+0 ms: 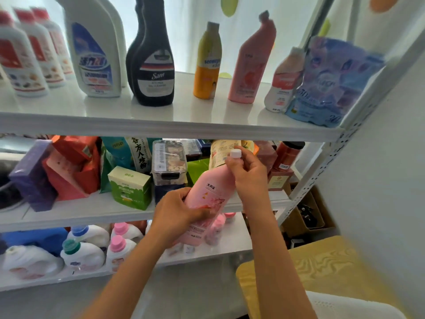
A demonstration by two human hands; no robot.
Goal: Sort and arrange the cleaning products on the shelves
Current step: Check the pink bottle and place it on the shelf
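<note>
Pink bottle (208, 192) with a white cap (236, 153) is held tilted in front of the white shelving unit (174, 130), its cap end up and to the right, its base down toward the lower shelf. The left hand (178, 214) wraps round the lower body of the bottle, fingers curled across the printed flower label. The right hand (247, 172) grips the neck, fingers closed round it just below the cap. On the top shelf, far above the hands, stand three white bottles with red caps (30, 51) at the left, then a tall white bottle with a blue label (95, 56), a black Sam kitchen cleaner bottle (154, 65), a yellow bottle (207, 63), another pink bottle with a grey cap (253, 61), a small white and red bottle (285, 81) and a blue refill pouch (331, 81) at the right end. The middle shelf behind the held bottle carries a green box (131, 188), a clear lidded container (169, 162) and red packets (73, 164). White jugs with pink caps (120, 245) sit on the lowest shelf at the left.
</note>
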